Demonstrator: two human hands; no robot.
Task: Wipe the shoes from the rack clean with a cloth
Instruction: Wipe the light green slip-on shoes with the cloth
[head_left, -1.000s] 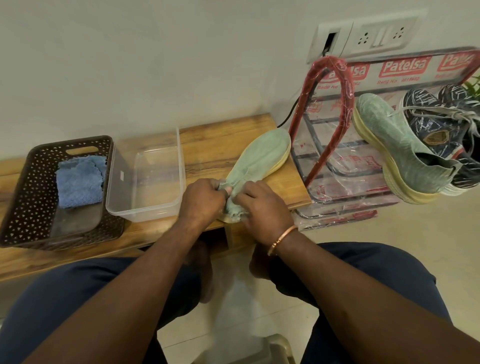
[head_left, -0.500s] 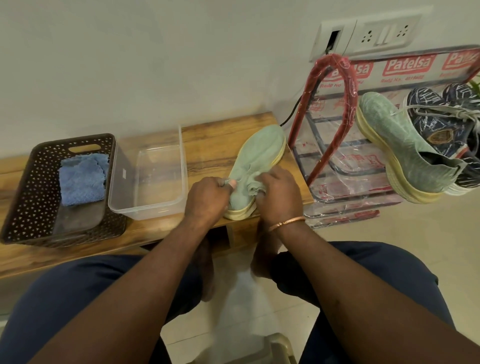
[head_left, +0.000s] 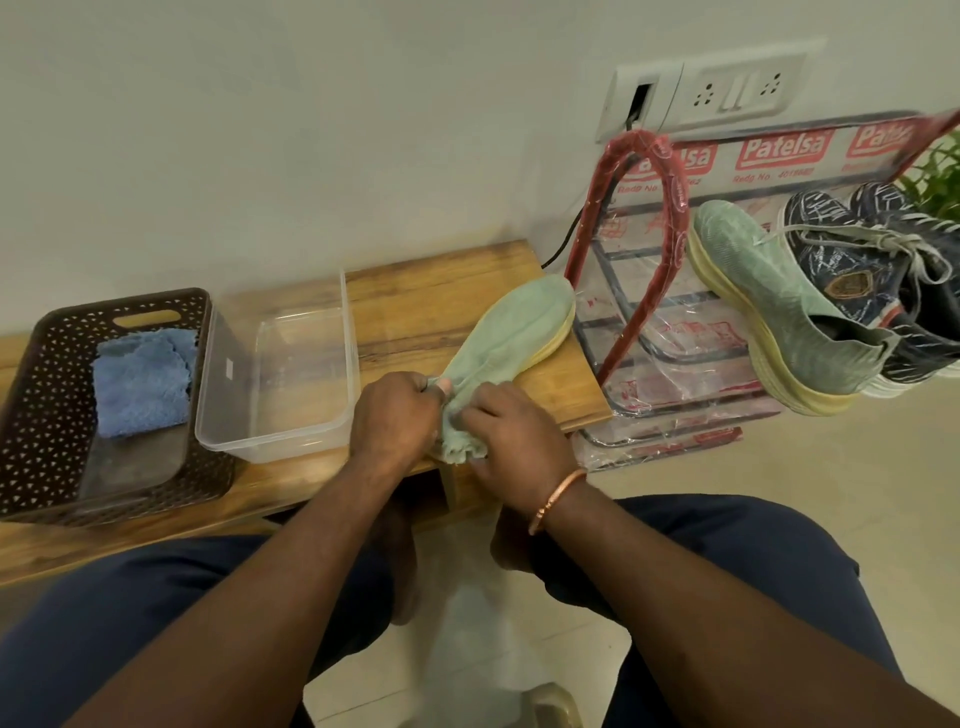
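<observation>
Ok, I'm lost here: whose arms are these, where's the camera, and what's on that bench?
There is no machine. A person wears the camera on their head, looking down at their own bare arms. Left hand and right hand both grip the heel end of a pale green shoe lying on the wooden bench. Beside it stand an empty clear tub and a dark basket holding a blue cloth. The rack on the right carries the matching green shoe and dark sneakers.
</observation>
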